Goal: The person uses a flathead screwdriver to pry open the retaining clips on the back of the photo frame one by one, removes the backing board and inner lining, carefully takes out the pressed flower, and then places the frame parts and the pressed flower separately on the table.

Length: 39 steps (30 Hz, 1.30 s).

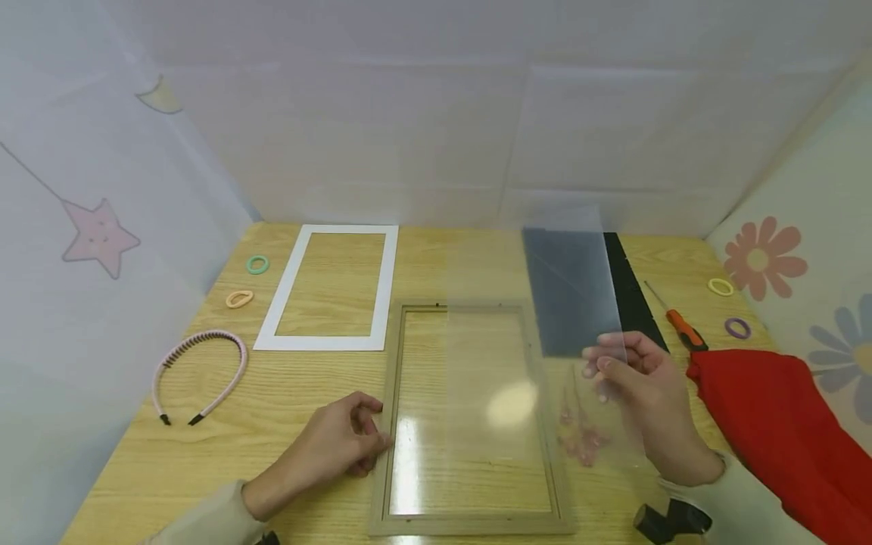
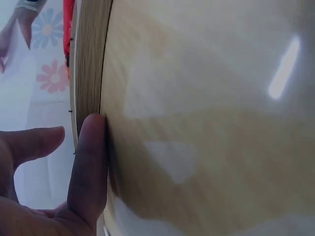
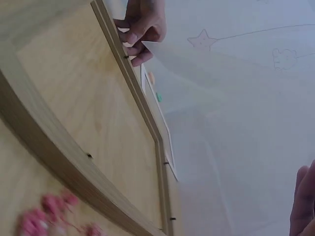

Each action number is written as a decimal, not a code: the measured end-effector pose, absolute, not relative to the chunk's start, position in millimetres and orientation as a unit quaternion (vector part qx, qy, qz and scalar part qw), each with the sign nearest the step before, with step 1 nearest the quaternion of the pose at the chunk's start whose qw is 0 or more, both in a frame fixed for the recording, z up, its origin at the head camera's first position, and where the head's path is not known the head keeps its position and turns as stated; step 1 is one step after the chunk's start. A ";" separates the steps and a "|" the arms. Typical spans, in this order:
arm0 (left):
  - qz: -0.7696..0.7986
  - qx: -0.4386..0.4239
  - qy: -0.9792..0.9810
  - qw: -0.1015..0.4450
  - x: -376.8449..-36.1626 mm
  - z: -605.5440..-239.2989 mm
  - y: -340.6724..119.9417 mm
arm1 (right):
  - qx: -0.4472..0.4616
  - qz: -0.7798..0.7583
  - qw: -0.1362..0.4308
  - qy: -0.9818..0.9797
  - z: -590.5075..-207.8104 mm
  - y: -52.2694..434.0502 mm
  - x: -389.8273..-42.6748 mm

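Head view: my left hand [image 1: 337, 443] is resting on the table [image 1: 204, 462], fingers curled against the left rail of the wooden frame [image 1: 388, 424] — pressing, not gripping. My right hand [image 1: 640, 386] is pinching the clear sheet [image 1: 538, 363] by its right edge, holding it tilted above the frame — dried pink flowers [image 1: 579, 439] are lying just right.

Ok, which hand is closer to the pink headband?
Left. The left hand rests at the wooden frame's left edge, just right of the headband. The right hand holds a clear sheet beyond the frame's far side.
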<state>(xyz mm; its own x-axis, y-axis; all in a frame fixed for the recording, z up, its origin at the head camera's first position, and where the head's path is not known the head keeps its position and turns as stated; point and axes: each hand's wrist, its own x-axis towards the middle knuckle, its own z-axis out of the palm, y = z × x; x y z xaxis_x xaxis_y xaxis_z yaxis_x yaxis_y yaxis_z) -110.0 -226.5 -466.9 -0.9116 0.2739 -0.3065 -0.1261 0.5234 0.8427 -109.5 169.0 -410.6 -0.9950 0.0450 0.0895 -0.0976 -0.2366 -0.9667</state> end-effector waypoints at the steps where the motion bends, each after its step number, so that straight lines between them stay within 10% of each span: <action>1: 0.480 0.045 0.853 0.199 -114.0 -466.3 -226.0 | 0.023 0.781 0.057 -0.621 -406.3 169.5 -113.7; 9: 0.463 0.013 0.865 0.193 -153.6 -468.7 -220.7 | 0.120 0.712 0.235 -0.650 -372.7 165.0 -172.5; 20: 0.451 0.016 0.868 0.208 -168.8 -469.7 -216.1 | 0.340 0.219 0.568 -0.717 -360.9 126.5 -260.8; 39: 0.474 0.034 0.852 0.219 -156.0 -472.7 -218.0 | 0.516 -0.152 0.485 -0.689 -432.1 85.2 -353.3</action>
